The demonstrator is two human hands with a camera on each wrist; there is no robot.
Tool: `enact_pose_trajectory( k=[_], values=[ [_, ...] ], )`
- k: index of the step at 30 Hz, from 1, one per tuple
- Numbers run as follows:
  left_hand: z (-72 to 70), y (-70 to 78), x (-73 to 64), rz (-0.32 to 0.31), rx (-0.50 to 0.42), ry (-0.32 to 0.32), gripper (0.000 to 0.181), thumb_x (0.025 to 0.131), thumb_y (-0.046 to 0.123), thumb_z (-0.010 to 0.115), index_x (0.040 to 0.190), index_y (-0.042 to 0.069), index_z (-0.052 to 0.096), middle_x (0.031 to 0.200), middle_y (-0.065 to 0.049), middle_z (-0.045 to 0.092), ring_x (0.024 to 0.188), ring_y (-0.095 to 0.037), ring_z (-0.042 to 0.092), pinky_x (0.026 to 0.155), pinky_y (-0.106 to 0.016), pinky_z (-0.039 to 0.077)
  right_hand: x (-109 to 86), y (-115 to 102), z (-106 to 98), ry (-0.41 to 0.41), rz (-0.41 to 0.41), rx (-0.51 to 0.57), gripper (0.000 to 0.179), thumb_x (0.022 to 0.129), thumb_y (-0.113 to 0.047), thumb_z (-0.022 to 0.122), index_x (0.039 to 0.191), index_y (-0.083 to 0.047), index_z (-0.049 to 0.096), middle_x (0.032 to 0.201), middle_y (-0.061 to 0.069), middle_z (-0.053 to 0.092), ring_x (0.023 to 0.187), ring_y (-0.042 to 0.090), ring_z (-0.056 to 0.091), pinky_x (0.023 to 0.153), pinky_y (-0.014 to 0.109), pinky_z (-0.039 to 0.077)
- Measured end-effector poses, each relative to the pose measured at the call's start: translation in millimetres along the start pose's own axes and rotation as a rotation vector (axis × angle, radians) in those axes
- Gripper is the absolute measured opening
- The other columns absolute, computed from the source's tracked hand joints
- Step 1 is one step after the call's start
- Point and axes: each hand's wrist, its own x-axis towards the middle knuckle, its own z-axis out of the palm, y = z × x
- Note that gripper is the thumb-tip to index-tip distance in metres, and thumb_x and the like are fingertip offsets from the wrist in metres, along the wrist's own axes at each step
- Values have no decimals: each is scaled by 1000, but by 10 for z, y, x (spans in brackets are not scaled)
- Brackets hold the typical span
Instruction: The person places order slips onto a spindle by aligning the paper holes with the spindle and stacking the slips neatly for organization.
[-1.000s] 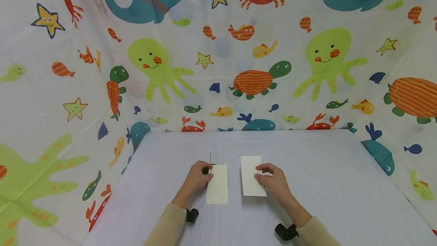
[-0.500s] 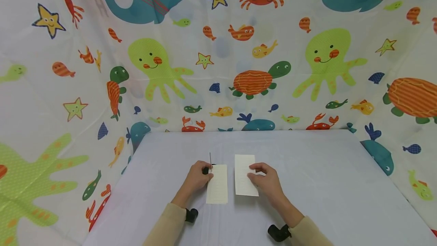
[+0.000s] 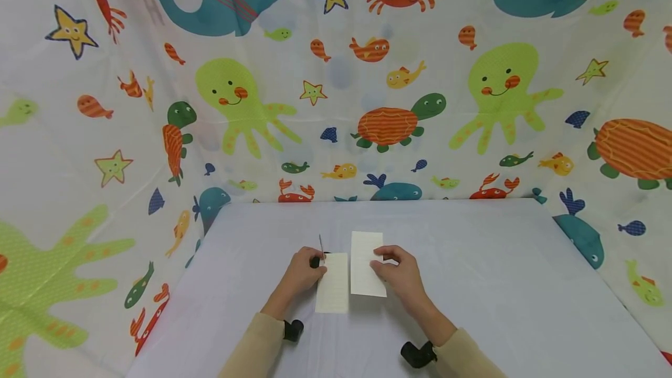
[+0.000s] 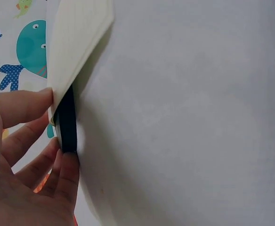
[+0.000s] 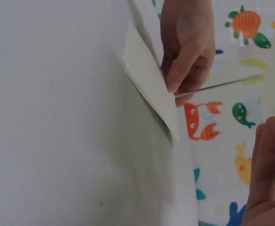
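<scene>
My left hand (image 3: 305,271) pinches the left edge of a small stack of cream lined paper (image 3: 332,284) between thumb and fingers. The same hand also holds a thin metal-bladed tool (image 3: 321,244); its dark handle (image 4: 68,125) lies between paper and fingers in the left wrist view. The tool's exact kind is partly hidden. My right hand (image 3: 401,273) pinches the right edge of another pale lined paper (image 3: 366,264), tilted and lifted off the table. This paper stands just right of the stack and slightly farther away, with a narrow gap between them.
A white cloth covers the table (image 3: 472,261). Behind and at both sides hangs a curtain (image 3: 336,179) printed with sea animals. Black wrist cameras sit on the left wrist (image 3: 293,331) and right wrist (image 3: 418,355).
My right hand has moved left with its paper and raised it slightly, bringing it close to the stack. The left hand and what it holds stay nearly still.
</scene>
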Motion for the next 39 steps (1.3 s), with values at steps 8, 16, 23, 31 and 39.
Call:
enact_pose_trajectory(
  k=[8,16,23,31,39],
  values=[
    [-8,-2,9,20,11,-10,22,86,4,71,106,-3,70,119,-21,62,115,-40,58,100,-55,47,17,-62,74,7,14,-8,23,88,-13,79,109,-7,72,110,10,63,100,27,56,74,29,51],
    [-19,-7,-4,19,-14,0,21,86,6,70,106,-2,70,118,-21,62,113,-38,58,99,-54,47,63,-115,132,6,9,-12,23,87,-13,79,108,-9,72,108,9,64,101,26,55,74,30,50],
    [-41,24,-27,-39,-42,27,25,88,8,70,111,0,70,119,-21,60,106,-35,58,93,-54,49,86,-175,171,-27,-16,16,24,87,-13,80,109,-8,72,108,9,63,94,24,56,71,28,51],
    [-134,118,-41,-78,-81,67,23,96,10,65,117,4,69,123,-17,61,109,-35,61,88,-51,52,75,-246,196,-46,-38,38,25,88,-15,79,111,-7,71,107,10,61,93,25,57,72,26,52],
    [-281,220,-18,-5,-124,216,19,98,9,63,114,3,71,111,-12,68,100,-26,63,86,-43,53,75,-305,315,-61,-46,55,25,89,-14,79,112,-8,71,107,9,61,92,25,58,73,25,52]
  ],
)
